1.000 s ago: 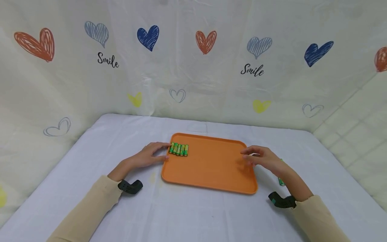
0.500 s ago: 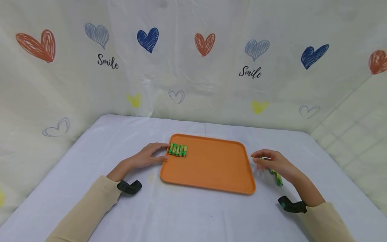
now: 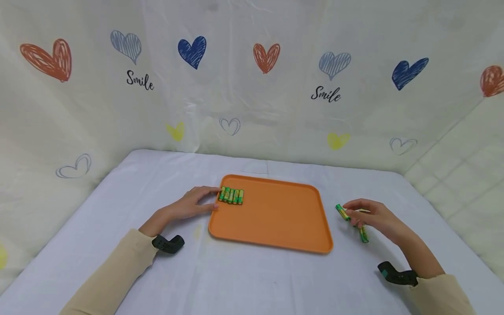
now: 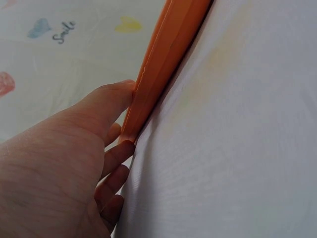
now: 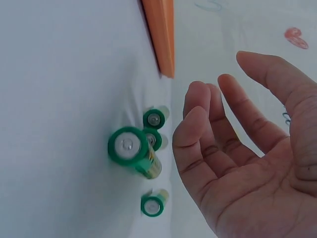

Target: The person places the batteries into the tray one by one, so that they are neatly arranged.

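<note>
An orange tray [image 3: 275, 216] lies on the table, with a row of several green-and-yellow batteries [image 3: 231, 195] at its left end. My left hand [image 3: 188, 205] touches the tray's left rim with thumb and fingertips spread along it; in the left wrist view the thumb [image 4: 116, 94] meets the orange edge. To the tray's right, my right hand [image 3: 374, 217] hovers over loose batteries [image 3: 342, 212], fingers loosely bent and holding nothing. It partly covers them in the head view. The right wrist view shows several batteries end-on, the nearest battery [image 5: 128, 145] looking largest, beside the fingertips.
A white cloth [image 3: 252, 280] covers the table. Behind it hangs a pale backdrop [image 3: 291, 109] printed with hearts and words. Each wrist wears a black device, such as the left wrist device [image 3: 168, 244] and the right wrist device [image 3: 397, 274].
My right hand has moved right, from the tray's right rim to over the loose batteries, which show more now. The left hand stays at the left rim.
</note>
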Action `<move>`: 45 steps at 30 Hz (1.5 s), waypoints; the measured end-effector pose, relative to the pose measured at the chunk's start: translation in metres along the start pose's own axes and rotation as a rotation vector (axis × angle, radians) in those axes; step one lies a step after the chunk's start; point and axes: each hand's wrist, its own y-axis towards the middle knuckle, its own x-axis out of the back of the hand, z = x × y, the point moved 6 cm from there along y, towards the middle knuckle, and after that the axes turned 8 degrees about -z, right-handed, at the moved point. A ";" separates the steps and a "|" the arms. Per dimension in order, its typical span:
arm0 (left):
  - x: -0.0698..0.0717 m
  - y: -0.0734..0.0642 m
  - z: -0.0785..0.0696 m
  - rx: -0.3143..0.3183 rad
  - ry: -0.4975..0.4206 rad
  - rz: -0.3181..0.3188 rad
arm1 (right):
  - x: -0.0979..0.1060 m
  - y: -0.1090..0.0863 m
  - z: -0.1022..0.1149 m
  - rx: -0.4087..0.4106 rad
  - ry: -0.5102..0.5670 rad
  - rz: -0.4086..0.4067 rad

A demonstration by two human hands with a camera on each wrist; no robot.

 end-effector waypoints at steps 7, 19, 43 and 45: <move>0.000 0.000 0.001 0.007 0.000 0.002 | 0.008 -0.006 -0.007 -0.018 -0.035 -0.018; -0.002 0.001 0.001 -0.003 -0.001 -0.014 | 0.028 -0.020 -0.027 0.023 -0.054 -0.037; -0.003 0.002 0.002 -0.020 0.007 -0.017 | 0.018 -0.026 -0.037 0.208 -0.087 0.163; -0.003 0.002 0.003 -0.022 0.006 -0.015 | 0.018 -0.026 -0.037 0.209 -0.091 0.161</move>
